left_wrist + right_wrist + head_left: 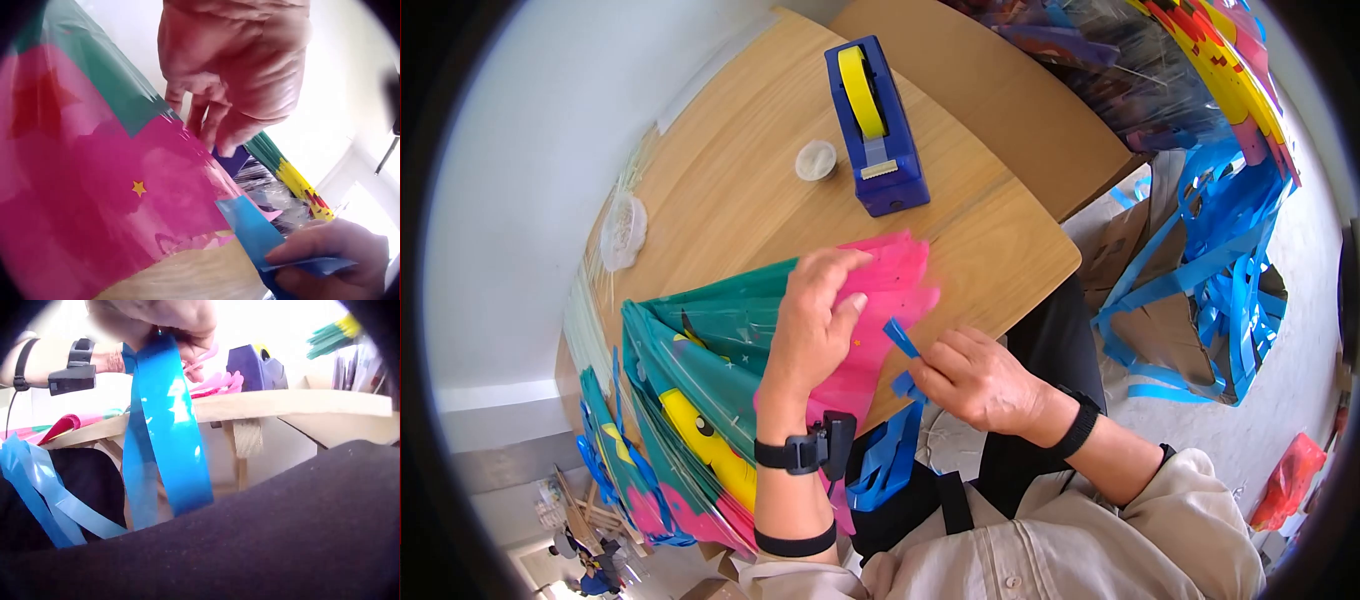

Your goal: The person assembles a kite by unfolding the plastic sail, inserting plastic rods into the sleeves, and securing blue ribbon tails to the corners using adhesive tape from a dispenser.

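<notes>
My right hand (980, 380) pinches a shiny blue plastic strip (250, 225); its short end sticks up past the fingertips. The rest of the blue strip (175, 437) hangs down in a loop below that hand in the right wrist view. A pleated plastic sheet, green (745, 300) and pink (885, 285) with a yellow cartoon figure, lies across the table's front. Over the pink part is my left hand (810, 320), thumb and fingers apart and loosely bent. In the left wrist view its fingers hang beside the sheet's upper edge, with the blue end close to the pink corner.
On the wooden table (990, 215) stand a blue tape dispenser (890, 150) with a yellow core, a small round tub (816, 160) and a white plastic container (623, 232). More blue strips (1240, 250) hang over a cardboard box at right. Further blue strips (890, 460) lie at the lap.
</notes>
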The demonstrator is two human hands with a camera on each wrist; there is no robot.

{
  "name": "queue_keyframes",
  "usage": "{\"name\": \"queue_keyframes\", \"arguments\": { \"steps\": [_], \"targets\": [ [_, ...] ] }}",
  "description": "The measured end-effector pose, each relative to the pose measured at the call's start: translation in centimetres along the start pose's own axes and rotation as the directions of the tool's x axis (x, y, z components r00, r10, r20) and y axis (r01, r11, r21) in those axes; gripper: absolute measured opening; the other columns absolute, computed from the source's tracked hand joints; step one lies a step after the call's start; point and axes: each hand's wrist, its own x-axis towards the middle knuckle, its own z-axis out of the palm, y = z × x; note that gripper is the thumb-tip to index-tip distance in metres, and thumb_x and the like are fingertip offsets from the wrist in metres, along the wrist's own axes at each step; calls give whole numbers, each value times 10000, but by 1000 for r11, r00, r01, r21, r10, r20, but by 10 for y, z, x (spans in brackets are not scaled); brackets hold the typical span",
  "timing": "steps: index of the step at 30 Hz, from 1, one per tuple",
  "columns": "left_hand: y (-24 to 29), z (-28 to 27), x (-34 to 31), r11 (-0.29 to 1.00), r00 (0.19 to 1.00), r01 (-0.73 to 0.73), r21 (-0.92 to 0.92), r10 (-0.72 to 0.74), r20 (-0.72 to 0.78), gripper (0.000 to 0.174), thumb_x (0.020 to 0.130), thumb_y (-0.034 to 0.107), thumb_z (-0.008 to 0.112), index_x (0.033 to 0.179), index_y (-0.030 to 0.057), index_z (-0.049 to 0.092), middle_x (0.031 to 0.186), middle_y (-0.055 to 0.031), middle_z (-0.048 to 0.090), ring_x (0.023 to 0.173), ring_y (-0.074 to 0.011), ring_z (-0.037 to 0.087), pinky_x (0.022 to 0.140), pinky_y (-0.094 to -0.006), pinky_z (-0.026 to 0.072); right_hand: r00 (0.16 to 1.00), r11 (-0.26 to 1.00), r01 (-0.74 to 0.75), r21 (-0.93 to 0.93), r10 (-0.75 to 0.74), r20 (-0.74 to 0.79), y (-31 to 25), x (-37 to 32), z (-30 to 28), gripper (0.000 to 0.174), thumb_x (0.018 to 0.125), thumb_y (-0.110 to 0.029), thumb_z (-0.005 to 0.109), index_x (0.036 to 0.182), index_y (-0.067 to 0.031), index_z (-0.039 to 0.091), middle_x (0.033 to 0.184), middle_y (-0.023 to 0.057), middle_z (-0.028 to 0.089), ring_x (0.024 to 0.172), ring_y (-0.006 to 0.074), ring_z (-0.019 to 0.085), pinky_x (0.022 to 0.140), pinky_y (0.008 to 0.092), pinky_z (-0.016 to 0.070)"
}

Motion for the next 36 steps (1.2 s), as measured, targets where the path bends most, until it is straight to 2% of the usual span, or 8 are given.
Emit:
{"name": "queue_keyframes", "arguments": {
  "steps": [6,9,11,15,16,20,23,36],
  "targets": [
    [26,-33,-32,998,944,58,-39,-42,327,197,714,22,665,911,29,658,847,-110,654,860,-291,607,786,-358,465,997,984,54,169,-44,-63,-18,-8,-13,189,689,-55,628,860,6,574,803,102,521,764,277,582,654,346,482],
    [28,-51,-65,985,828,165,-58,-106,551,91,676,41,686,751,34,635,740,-90,627,756,-270,607,683,-367,482,958,811,-199,550,279,-65,-22,-15,-13,151,767,11,625,917,28,616,849,108,597,767,216,607,645,318,491],
    [25,-60,-98,954,639,301,-9,-194,745,78,678,64,690,727,37,636,698,-83,614,702,-276,603,649,-371,490,707,179,-536,825,629,323,-20,-18,-17,139,870,-5,612,996,40,649,845,79,650,745,120,596,638,265,484],
    [17,-62,-145,861,196,409,303,-407,892,87,724,100,693,749,27,653,643,-90,608,610,-283,580,615,-370,482,517,-128,-633,763,664,541,-10,-14,-14,149,910,-75,619,991,42,665,751,-6,612,663,43,522,591,225,450],
    [19,-63,-143,861,194,408,303,-406,893,87,724,100,693,749,27,653,643,-90,608,610,-283,580,615,-370,482,516,-130,-632,764,665,540,-9,-14,-8,149,910,-75,619,991,42,665,751,-6,612,663,43,522,591,225,450],
    [47,-43,-107,716,667,691,-99,-578,470,119,822,116,677,831,-2,658,663,-62,613,624,-140,575,606,-284,455,547,-44,-672,739,643,536,-12,-9,6,157,905,-81,611,961,58,658,729,-9,583,648,50,494,570,244,429],
    [57,2,-71,793,858,486,-367,-513,26,100,849,51,660,859,-47,640,715,-38,620,662,-104,552,616,-255,453,567,50,-691,721,655,499,-17,-1,6,159,898,-79,615,943,70,652,721,-15,575,653,48,487,572,243,422],
    [45,46,-60,322,652,649,-689,-702,286,98,859,76,684,817,-8,656,668,22,598,593,-28,476,550,-185,378,492,-215,-501,838,726,481,-11,-9,13,103,875,-81,673,925,6,695,731,-6,632,663,41,526,583,217,425]
  ]
}}
